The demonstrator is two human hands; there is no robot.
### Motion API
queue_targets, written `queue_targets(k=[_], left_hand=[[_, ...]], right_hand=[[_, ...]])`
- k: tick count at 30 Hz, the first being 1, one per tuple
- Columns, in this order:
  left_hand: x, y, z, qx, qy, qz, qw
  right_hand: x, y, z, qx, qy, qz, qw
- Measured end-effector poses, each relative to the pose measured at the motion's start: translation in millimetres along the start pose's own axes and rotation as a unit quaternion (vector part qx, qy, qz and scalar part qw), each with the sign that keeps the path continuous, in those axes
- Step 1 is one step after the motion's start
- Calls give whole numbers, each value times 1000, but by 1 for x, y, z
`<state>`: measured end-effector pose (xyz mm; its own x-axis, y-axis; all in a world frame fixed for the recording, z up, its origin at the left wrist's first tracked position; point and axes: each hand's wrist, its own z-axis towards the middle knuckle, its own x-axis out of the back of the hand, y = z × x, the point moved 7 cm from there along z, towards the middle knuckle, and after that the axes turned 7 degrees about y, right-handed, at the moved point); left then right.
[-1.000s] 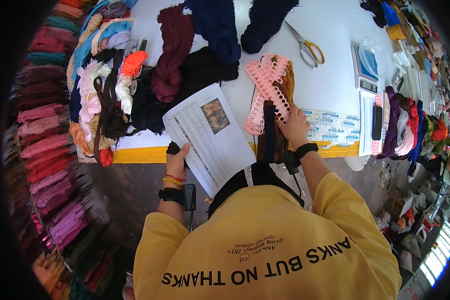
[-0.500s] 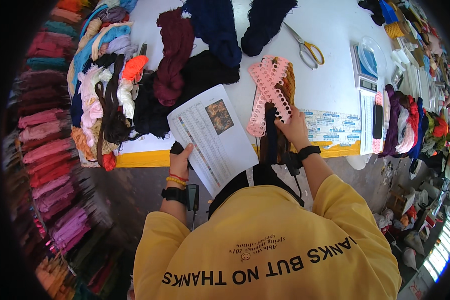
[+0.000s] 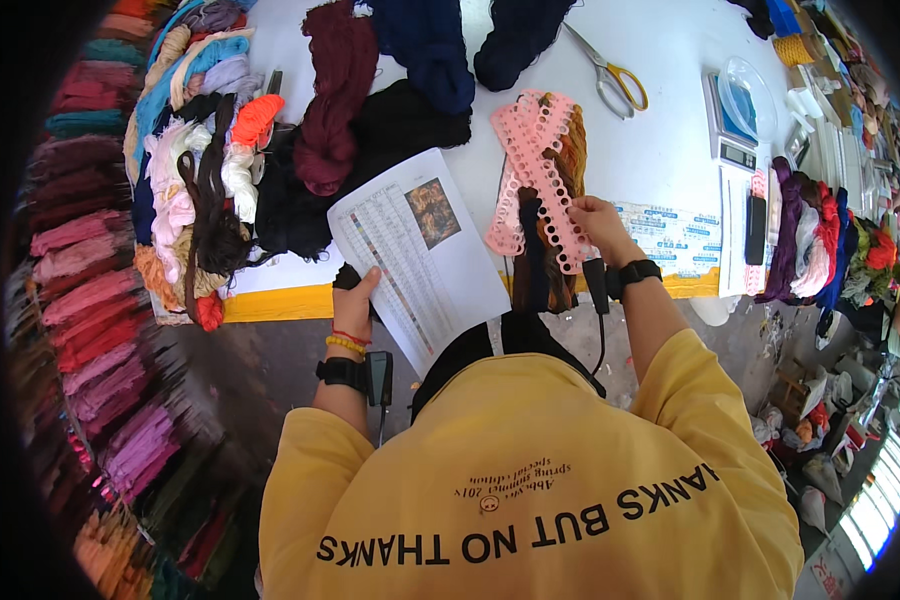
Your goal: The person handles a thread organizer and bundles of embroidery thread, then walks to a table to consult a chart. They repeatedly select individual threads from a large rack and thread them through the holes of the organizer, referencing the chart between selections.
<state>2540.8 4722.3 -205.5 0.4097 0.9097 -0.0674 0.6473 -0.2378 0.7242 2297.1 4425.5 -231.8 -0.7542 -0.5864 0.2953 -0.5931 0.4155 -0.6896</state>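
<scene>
My left hand point(image 3: 354, 296) is closed on the lower left edge of a printed paper sheet point(image 3: 400, 270), which carries a chart and a small dark picture. A bit of black yarn point(image 3: 346, 277) shows beside its fingers. My right hand point(image 3: 602, 226) pinches the edge of a pink perforated thread card point(image 3: 562, 215) near its lower end. A second pink strip crosses beneath it. Dark navy thread point(image 3: 532, 250) and brown and golden thread point(image 3: 572, 150) hang from the holes; what exactly the fingertips touch is partly hidden.
Maroon point(image 3: 328, 110), navy point(image 3: 425, 55) and black yarn hanks lie at the back. Scissors point(image 3: 615, 82) rest open-bladed to the right, before a scale point(image 3: 738, 150) with a plastic bowl. A dark phone point(image 3: 758, 232) sits near more hanks. Mixed yarn point(image 3: 205, 190) piles up at left.
My right hand has shifted slightly right along the pink card, and more of the card's lower end now shows. My left hand still holds the sheet; the whole view has shifted a little.
</scene>
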Motion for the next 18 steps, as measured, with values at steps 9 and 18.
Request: queue_targets(k=[9,18], left_hand=[[-4,2,-2,-4,-6,-7,1000],[8,1,-3,-2,31,-32,999]], right_hand=[[18,15,-13,-36,-59,105,992],[117,79,1,-14,109,114,987]])
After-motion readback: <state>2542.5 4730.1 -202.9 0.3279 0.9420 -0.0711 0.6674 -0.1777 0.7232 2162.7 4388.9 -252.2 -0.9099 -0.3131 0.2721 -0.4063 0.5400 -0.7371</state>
